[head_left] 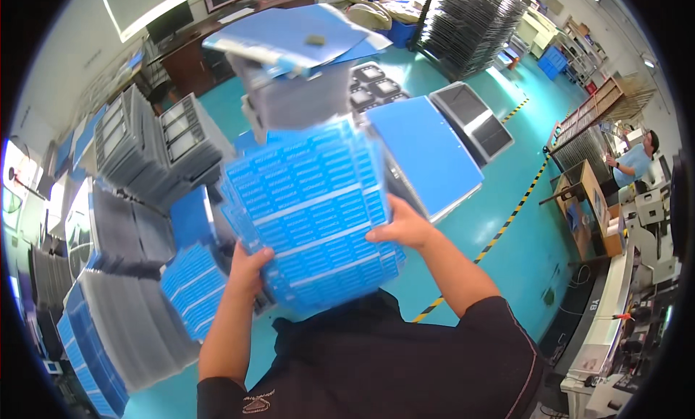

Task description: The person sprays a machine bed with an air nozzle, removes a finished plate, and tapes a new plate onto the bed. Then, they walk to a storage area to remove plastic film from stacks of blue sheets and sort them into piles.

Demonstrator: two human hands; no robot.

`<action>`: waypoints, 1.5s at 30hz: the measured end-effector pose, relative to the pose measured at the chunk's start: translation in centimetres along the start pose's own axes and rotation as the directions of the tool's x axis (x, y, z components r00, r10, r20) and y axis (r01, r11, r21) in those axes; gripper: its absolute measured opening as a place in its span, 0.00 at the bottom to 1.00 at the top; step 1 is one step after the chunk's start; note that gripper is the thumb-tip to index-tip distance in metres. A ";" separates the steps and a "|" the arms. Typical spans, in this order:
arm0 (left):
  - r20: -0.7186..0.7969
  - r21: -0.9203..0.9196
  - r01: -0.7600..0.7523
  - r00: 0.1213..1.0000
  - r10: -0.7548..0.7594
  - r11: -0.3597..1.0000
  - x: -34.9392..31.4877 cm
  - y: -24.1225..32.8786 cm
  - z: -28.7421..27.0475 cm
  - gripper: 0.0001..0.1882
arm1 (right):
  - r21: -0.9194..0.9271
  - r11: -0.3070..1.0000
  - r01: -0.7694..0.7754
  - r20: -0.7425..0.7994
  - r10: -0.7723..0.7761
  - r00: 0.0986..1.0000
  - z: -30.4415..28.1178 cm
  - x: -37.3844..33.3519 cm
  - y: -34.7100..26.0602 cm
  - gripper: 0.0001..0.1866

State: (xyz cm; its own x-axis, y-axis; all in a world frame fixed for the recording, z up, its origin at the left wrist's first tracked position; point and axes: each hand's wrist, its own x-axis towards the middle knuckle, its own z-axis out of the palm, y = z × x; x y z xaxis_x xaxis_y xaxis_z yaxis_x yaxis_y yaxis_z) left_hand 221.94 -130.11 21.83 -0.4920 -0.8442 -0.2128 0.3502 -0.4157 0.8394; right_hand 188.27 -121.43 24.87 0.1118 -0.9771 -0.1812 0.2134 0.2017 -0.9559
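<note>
Between my two hands I carry a thick stack of blue printed sheets [311, 209], with pale stripes running across them and uneven edges. My left hand [252, 270] grips its near left side, thumb on top. On the right edge my right hand [402, 225] clamps the stack, its thumb also lying over the top sheet; the fingers of both hands are mostly hidden underneath. Close to my left forearm lies another pile of blue striped sheets [194, 285]. Just beyond the carried stack stands a grey pile topped with large blue sheets [297, 35].
Tall piles of grey sheets [141, 325] crowd the left. A flat blue-topped stack [427, 154] and a dark framed panel [472, 118] lie ahead right. Yellow-black tape [507, 234] crosses the floor. A person in a light blue shirt [633, 165] is at the far right.
</note>
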 end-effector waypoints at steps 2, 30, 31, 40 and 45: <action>0.065 0.089 -0.123 0.991 0.117 0.988 4.9 0.1 3.7 0.47 | -0.082 0.992 0.096 -0.014 -0.097 0.995 -5.1 -0.4 -3.9 0.41; 0.413 0.613 -0.429 0.890 0.194 0.663 24.1 -3.6 29.5 0.52 | -0.156 0.922 0.355 -0.221 -0.383 0.897 -32.5 -1.2 -10.8 0.53; 0.384 0.578 -0.459 0.883 0.272 0.675 23.6 -2.9 30.3 0.53 | -0.090 0.875 0.475 -0.245 -0.482 0.841 -32.0 -1.0 -11.2 0.52; 0.346 0.436 -0.470 0.875 0.339 0.768 23.4 -3.1 31.6 0.64 | -0.033 0.807 0.589 -0.334 -0.565 0.755 -30.8 -1.1 -14.2 0.53; 0.360 0.416 -0.545 0.834 0.419 0.728 23.3 -4.7 32.0 0.66 | -0.073 0.768 0.637 -0.372 -0.614 0.697 -29.5 -1.4 -14.3 0.54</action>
State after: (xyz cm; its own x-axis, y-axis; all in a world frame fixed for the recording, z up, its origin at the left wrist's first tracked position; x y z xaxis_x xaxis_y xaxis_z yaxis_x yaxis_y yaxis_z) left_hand 183.32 -137.00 28.93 -0.5502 -0.7564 0.3538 0.1916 0.2981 0.9351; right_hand 156.45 -124.98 31.96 -0.4136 -0.8299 0.3744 0.1638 -0.4724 -0.8661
